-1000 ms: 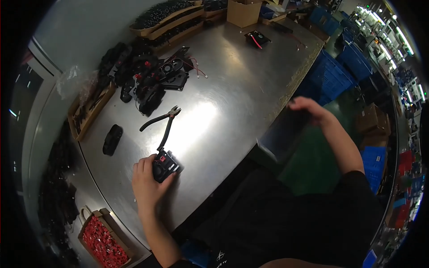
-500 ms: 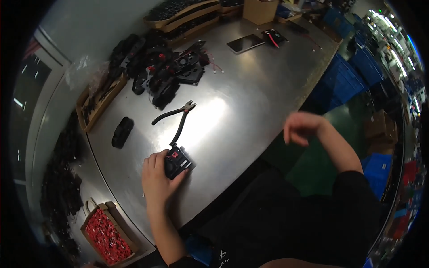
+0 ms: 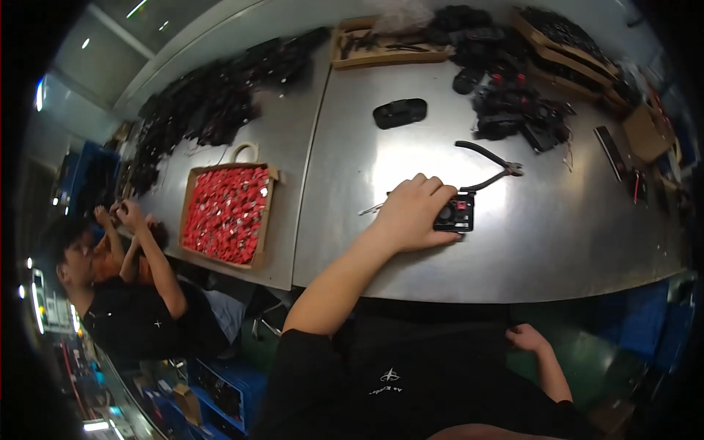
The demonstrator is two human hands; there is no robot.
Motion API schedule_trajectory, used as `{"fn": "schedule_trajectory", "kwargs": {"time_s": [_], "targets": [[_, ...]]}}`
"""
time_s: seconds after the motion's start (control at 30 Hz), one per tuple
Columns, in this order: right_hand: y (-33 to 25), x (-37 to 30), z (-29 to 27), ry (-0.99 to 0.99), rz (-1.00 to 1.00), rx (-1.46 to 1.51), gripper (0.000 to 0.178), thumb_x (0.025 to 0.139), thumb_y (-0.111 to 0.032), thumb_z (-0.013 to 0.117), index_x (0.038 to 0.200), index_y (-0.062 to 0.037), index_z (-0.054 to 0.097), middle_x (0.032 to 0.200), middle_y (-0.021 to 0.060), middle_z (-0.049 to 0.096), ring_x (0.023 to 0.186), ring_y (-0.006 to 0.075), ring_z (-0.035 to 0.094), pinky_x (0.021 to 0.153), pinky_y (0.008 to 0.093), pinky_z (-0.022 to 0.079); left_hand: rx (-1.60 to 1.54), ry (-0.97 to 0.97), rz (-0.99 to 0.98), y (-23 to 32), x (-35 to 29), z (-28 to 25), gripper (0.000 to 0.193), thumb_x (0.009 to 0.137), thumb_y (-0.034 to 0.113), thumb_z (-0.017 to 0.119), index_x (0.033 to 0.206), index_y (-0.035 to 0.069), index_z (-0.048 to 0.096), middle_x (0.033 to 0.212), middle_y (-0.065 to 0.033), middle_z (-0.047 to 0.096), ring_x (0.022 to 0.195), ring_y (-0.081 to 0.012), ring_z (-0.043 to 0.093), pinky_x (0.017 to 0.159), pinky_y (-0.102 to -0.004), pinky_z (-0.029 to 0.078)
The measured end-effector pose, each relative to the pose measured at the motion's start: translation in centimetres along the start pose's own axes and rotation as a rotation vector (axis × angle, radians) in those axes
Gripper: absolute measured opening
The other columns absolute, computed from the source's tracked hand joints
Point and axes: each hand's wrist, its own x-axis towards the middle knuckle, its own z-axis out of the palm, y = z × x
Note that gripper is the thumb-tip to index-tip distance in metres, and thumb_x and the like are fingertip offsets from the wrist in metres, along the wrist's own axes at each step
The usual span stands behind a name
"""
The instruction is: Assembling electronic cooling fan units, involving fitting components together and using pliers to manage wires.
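Fingers of my left hand (image 3: pixel 412 214) still pinch the little black fan (image 3: pixel 455 215); my right hand (image 3: pixel 526 338) has dropped below the table (image 3: pixel 557 242), loosely open.

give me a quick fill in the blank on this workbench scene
1. The left hand rests on a small black square ____ with a red centre label.
2. The black-handled cutting pliers lie on the steel table, just ____ that part.
3. The shallow cardboard box left of the hand holds small ____ parts.
4. The right hand is ____ the table edge.

Missing words: fan; beyond; red; below
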Motion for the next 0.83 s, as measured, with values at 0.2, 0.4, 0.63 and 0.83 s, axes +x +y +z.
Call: {"fn": "schedule_trajectory", "kwargs": {"time_s": [0.2, 0.4, 0.63, 0.83], "targets": [[-4.8, -0.7, -0.5, 0.169, -0.144, -0.607, 0.036, 0.101, -0.029, 0.056, 0.095, -0.001, 0.078, 0.099, 0.0255, 0.075, 0.095, 0.046, 0.072, 0.088, 0.0567, 0.057, 0.018, 0.045, 0.005, -0.5, 0.1, 0.2, 0.069, 0.073, 0.05, 0.088, 0.125, 0.01, 0.067, 0.111, -0.0095, 0.065, 0.102, -0.0317, 0.062, 0.088, -0.044, 0.054], [-24.5, -14.2, -11.5, -0.318, -0.802, -0.319, 0.029, 0.106, -0.028, 0.063, 0.115, -0.0054, 0.077, 0.094, 0.0154, 0.078, 0.087, 0.0322, 0.077, 0.078, 0.0394, 0.06, -0.009, 0.034, -0.019, -0.5, 1.9, 0.4, 0.067, 0.074, 0.058, 0.087, 0.118, 0.009, 0.072, 0.107, -0.0148, 0.062, 0.098, -0.0335, 0.065, 0.082, -0.0464, 0.056], [-32.2, -3.4, -22.0, 0.455, -1.009, -0.477, 0.076, 0.088, -0.013, 0.068, 0.161, -0.0136, 0.046, 0.166, 0.0277, 0.038, 0.152, 0.0413, 0.043, 0.122, 0.0474, 0.041, -0.027, 0.078, 0.098, -1.3, 3.4, 1.2, 0.068, 0.071, 0.059, 0.089, 0.117, 0.011, 0.072, 0.101, -0.0131, 0.06, 0.088, -0.0327, 0.064, 0.078, -0.0455, 0.055], [-33.5, 5.1, -20.4, 0.597, -1.134, -0.684, 0.101, 0.083, -0.039, 0.082, 0.168, -0.0183, 0.032, 0.173, 0.0221, 0.029, 0.16, 0.048, 0.023, 0.13, 0.0515, 0.025, -0.041, 0.031, 0.102, -2.1, 2.3, 0.3, 0.068, 0.073, 0.057, 0.088, 0.121, 0.012, 0.071, 0.104, -0.0109, 0.06, 0.091, -0.0318, 0.063, 0.079, -0.0443, 0.054]]}}
